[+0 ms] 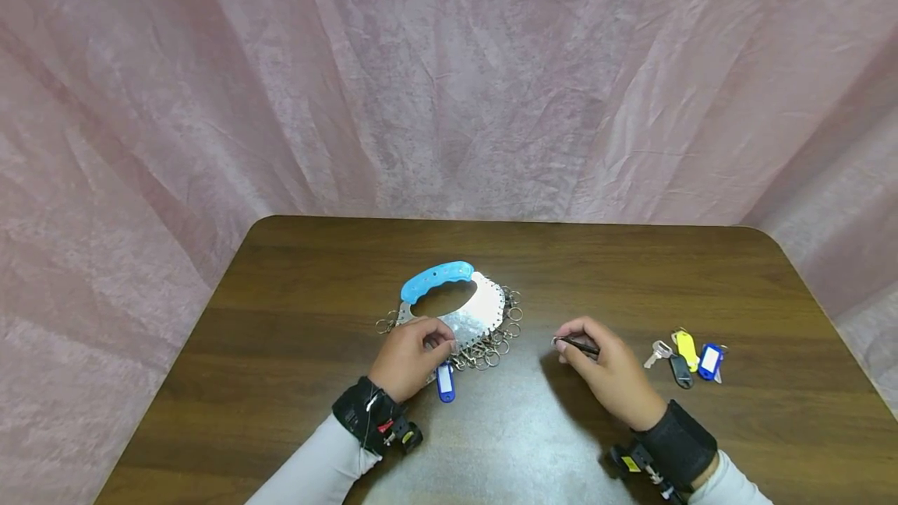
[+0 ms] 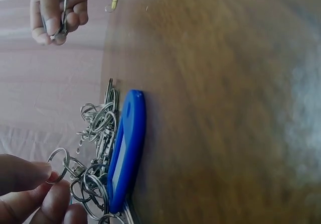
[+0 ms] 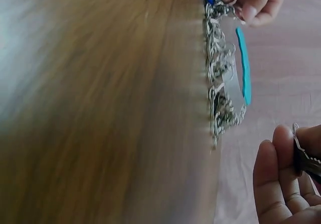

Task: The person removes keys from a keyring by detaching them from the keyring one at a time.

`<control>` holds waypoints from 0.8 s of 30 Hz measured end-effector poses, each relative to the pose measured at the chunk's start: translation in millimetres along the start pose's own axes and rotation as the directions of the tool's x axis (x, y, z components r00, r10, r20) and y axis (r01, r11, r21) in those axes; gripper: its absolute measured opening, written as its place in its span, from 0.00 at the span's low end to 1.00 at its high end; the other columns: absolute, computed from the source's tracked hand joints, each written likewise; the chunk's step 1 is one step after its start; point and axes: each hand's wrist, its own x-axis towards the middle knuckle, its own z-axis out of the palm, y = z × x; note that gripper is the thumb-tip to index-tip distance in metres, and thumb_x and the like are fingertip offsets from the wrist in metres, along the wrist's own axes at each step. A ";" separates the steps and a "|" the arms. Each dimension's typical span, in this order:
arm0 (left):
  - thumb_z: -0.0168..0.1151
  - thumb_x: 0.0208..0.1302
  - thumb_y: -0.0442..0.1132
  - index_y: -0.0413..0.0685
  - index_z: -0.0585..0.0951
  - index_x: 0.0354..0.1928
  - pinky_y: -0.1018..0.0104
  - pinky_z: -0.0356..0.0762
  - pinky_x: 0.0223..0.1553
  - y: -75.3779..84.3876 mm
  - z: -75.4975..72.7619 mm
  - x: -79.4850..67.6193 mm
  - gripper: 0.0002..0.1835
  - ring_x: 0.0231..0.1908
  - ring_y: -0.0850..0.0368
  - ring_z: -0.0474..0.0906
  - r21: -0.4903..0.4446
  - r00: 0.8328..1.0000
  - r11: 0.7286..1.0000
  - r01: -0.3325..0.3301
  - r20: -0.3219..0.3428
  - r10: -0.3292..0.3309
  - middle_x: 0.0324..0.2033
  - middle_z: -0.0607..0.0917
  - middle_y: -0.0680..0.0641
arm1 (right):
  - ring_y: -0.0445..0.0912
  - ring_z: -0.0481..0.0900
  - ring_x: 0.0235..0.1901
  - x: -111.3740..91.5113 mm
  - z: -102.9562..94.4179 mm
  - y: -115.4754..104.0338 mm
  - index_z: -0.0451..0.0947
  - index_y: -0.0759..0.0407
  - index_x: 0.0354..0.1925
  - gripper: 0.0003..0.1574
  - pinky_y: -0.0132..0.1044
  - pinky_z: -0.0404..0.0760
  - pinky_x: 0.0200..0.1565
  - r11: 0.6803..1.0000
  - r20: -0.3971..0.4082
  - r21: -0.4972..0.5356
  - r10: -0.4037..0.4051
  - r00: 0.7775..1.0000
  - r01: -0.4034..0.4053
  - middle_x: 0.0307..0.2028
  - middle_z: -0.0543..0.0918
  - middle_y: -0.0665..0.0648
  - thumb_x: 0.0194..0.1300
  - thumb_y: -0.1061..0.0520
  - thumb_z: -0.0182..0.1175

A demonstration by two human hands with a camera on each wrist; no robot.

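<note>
A metal key holder plate (image 1: 484, 309) with a light-blue handle (image 1: 436, 279) lies on the table, fringed with many rings. At its near left edge my left hand (image 1: 410, 357) pinches one metal ring (image 2: 65, 159) between thumb and fingers. A blue key tag (image 1: 445, 384) hangs by the plate, just beside that hand. To the right, above the tabletop, my right hand (image 1: 606, 372) holds a key (image 3: 307, 156) with a black tag (image 1: 582, 347), apart from the plate. Its fingers partly hide the key.
Right of my right hand lie a loose key (image 1: 657, 352), a yellow tag (image 1: 687, 351), a dark tag (image 1: 680, 372) and another blue tag (image 1: 710, 362). A pink curtain (image 1: 449, 84) hangs behind the wooden table (image 1: 295, 318).
</note>
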 end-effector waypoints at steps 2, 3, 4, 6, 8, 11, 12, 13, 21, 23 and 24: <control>0.65 0.61 0.43 0.54 0.81 0.33 0.66 0.73 0.31 -0.5 0.0 -0.1 0.03 0.30 0.65 0.72 -0.004 1.000 1.000 0.003 0.002 -0.003 0.28 0.76 0.61 | 0.44 0.79 0.34 -2.2 -5.0 2.4 0.73 0.57 0.44 0.07 0.33 0.78 0.35 1.000 -0.003 -0.011 0.009 1.000 -0.009 0.35 0.81 0.57 0.67 0.62 0.57; 0.65 0.61 0.43 0.54 0.81 0.33 0.66 0.73 0.31 -0.7 0.0 -0.1 0.03 0.30 0.65 0.72 -0.007 1.000 1.000 0.003 0.001 -0.003 0.28 0.76 0.61 | 0.46 0.79 0.34 -3.2 -7.4 3.8 0.73 0.59 0.44 0.08 0.34 0.78 0.35 1.000 -0.004 -0.015 0.011 1.000 -0.012 0.36 0.81 0.58 0.67 0.63 0.57; 0.65 0.61 0.43 0.54 0.81 0.33 0.66 0.73 0.31 -1.0 0.1 -0.1 0.03 0.30 0.65 0.72 -0.010 1.000 1.000 0.001 0.002 -0.001 0.28 0.76 0.61 | 0.47 0.79 0.35 -4.2 -9.8 5.0 0.72 0.60 0.45 0.08 0.34 0.78 0.35 1.000 -0.004 -0.018 0.015 1.000 -0.015 0.36 0.80 0.59 0.67 0.65 0.56; 0.65 0.61 0.43 0.54 0.81 0.33 0.66 0.73 0.31 -1.9 0.4 0.1 0.03 0.30 0.65 0.72 -0.013 1.000 1.000 -0.002 0.003 0.002 0.28 0.76 0.61 | 0.50 0.79 0.36 -6.5 -15.1 7.7 0.72 0.62 0.45 0.08 0.34 0.79 0.35 0.999 -0.002 -0.031 0.014 1.000 -0.014 0.38 0.80 0.60 0.67 0.66 0.55; 0.65 0.61 0.43 0.54 0.81 0.33 0.66 0.73 0.31 -2.5 0.6 0.3 0.03 0.30 0.65 0.72 -0.013 1.000 1.000 -0.005 0.004 0.005 0.28 0.76 0.61 | 0.51 0.79 0.37 -9.2 -20.9 11.0 0.72 0.63 0.46 0.09 0.34 0.79 0.36 0.999 -0.001 -0.042 0.013 1.000 -0.013 0.40 0.79 0.60 0.67 0.66 0.55; 0.65 0.61 0.43 0.54 0.81 0.33 0.66 0.73 0.31 -3.2 1.0 0.4 0.03 0.30 0.64 0.72 -0.006 1.000 1.000 -0.007 0.006 0.007 0.28 0.76 0.61 | 0.51 0.79 0.38 -13.8 -30.1 17.9 0.72 0.61 0.47 0.09 0.34 0.79 0.36 0.999 0.002 -0.050 0.021 1.000 -0.021 0.41 0.79 0.59 0.68 0.65 0.54; 0.65 0.61 0.43 0.54 0.81 0.33 0.66 0.73 0.31 -3.4 1.1 0.5 0.03 0.30 0.64 0.72 -0.004 1.000 1.000 -0.008 0.005 0.008 0.28 0.76 0.61 | 0.49 0.79 0.38 -15.3 -33.2 20.4 0.72 0.61 0.47 0.09 0.35 0.79 0.36 0.998 0.000 -0.059 0.020 1.000 -0.020 0.41 0.79 0.59 0.69 0.64 0.54; 0.65 0.62 0.43 0.54 0.81 0.33 0.66 0.73 0.30 -3.7 1.1 0.7 0.03 0.29 0.64 0.72 -0.001 1.000 1.000 -0.010 0.005 0.010 0.28 0.76 0.61 | 0.49 0.79 0.37 -16.7 -36.0 22.7 0.72 0.61 0.47 0.09 0.35 0.80 0.36 0.998 -0.002 -0.063 0.024 1.000 -0.024 0.41 0.79 0.58 0.69 0.64 0.54; 0.63 0.63 0.43 0.53 0.81 0.33 0.68 0.73 0.31 -5.3 1.2 1.5 0.04 0.29 0.65 0.72 0.006 1.000 1.000 -0.016 0.009 0.016 0.28 0.76 0.61 | 0.50 0.79 0.36 -26.2 -57.1 35.0 0.71 0.65 0.47 0.10 0.35 0.80 0.34 0.996 -0.022 -0.089 0.015 1.000 -0.016 0.40 0.78 0.61 0.67 0.70 0.53; 0.63 0.63 0.43 0.53 0.81 0.34 0.68 0.73 0.31 -5.4 1.2 1.6 0.04 0.29 0.65 0.72 0.003 1.000 1.000 -0.014 0.014 0.014 0.29 0.76 0.61 | 0.48 0.78 0.36 -28.0 -61.7 37.6 0.72 0.64 0.45 0.10 0.32 0.80 0.34 0.988 -0.034 -0.153 0.007 0.999 -0.012 0.39 0.78 0.59 0.66 0.71 0.53; 0.63 0.63 0.43 0.54 0.81 0.33 0.68 0.74 0.31 -5.5 1.2 1.7 0.03 0.30 0.65 0.72 0.002 1.000 1.000 -0.012 0.016 0.012 0.29 0.76 0.61 | 0.46 0.78 0.36 -29.0 -63.9 38.7 0.73 0.63 0.45 0.11 0.31 0.79 0.34 0.981 -0.040 -0.191 0.004 0.999 -0.011 0.39 0.78 0.57 0.65 0.71 0.54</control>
